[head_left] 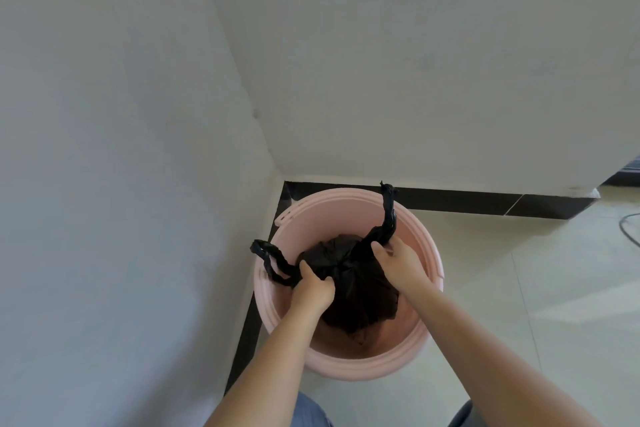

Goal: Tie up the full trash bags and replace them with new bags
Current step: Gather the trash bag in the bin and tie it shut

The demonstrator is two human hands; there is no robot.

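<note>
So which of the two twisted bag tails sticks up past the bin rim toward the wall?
The tail gripped by the right hand; the left hand's tail droops sideways.

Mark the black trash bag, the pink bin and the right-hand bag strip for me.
black trash bag (360, 288): head view, on its gathered body.
pink bin (346, 366): head view, on the near rim.
right bag strip (389, 215): head view, on the twisted length above the right hand (401, 262).
</note>
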